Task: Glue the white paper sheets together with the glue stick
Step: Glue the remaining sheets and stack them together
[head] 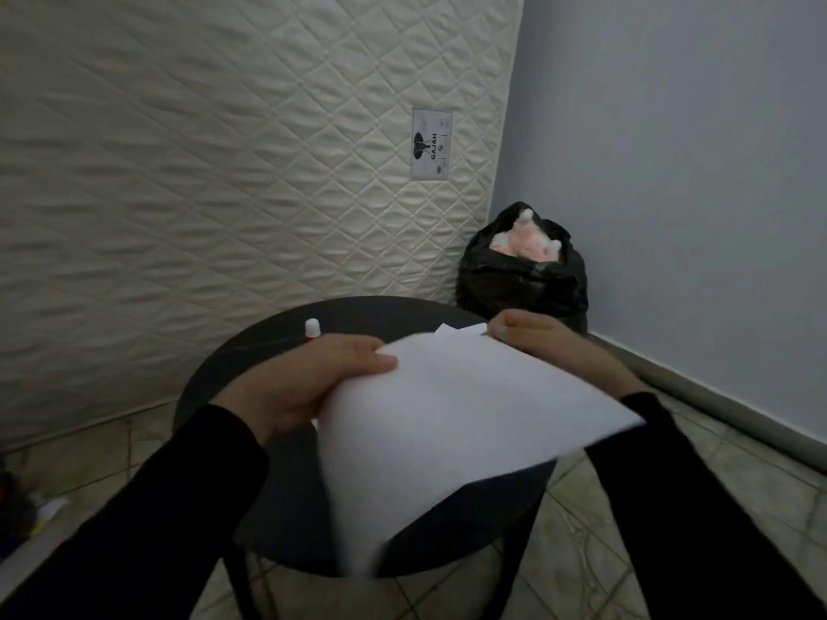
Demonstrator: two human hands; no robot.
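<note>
A large white paper sheet (447,422) is held up above a small round black table (358,315). My left hand (309,378) grips its left edge, thumb on top. My right hand (546,346) pinches its far right corner. The corner of a second white sheet (456,329) peeks out behind the top edge; I cannot tell whether a hand holds it. A glue stick with a white cap (313,328) stands upright on the table just beyond my left hand, its lower body hidden by that hand.
A quilted mattress (223,149) leans upright behind the table. A stuffed black rubbish bag (523,270) sits in the corner to the right of the table, against the grey wall (693,172). Tiled floor lies below, with some clutter at the far left.
</note>
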